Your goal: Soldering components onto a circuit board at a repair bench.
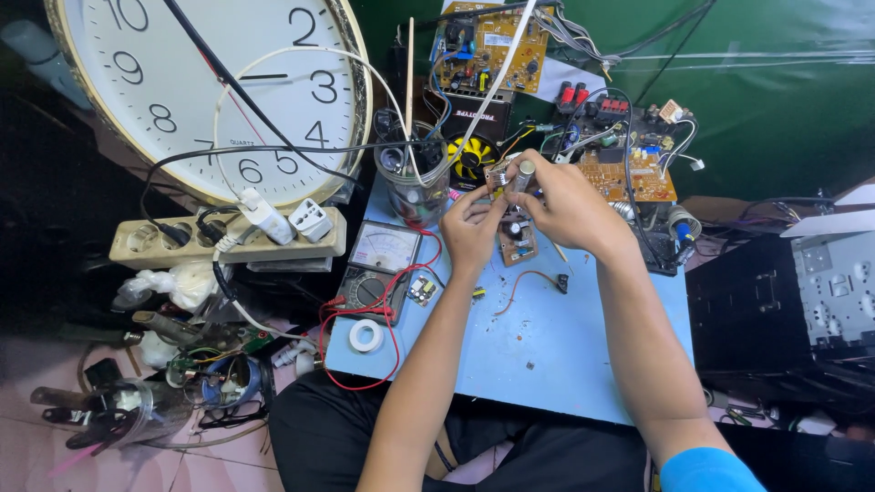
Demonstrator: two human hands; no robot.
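Note:
Over the far edge of a light blue board [547, 337], both my hands meet around a small brown circuit board [515, 239]. My left hand [472, 228] pinches the board's upper left corner with fingers closed. My right hand [565, 205] grips a slim silver cylindrical tool [522, 175] that points at the top of the same board. A thin red-brown wire [524, 281] trails from the board to a small black part [562, 283] on the blue surface.
An analog multimeter [378, 264] with red leads and a white tape roll [365, 335] lie at left. A power strip [228, 239], a wall clock [214, 91], a clear jar of tools [412, 182] and larger circuit boards [629, 164] crowd the far side. A black chassis [784, 301] stands at right.

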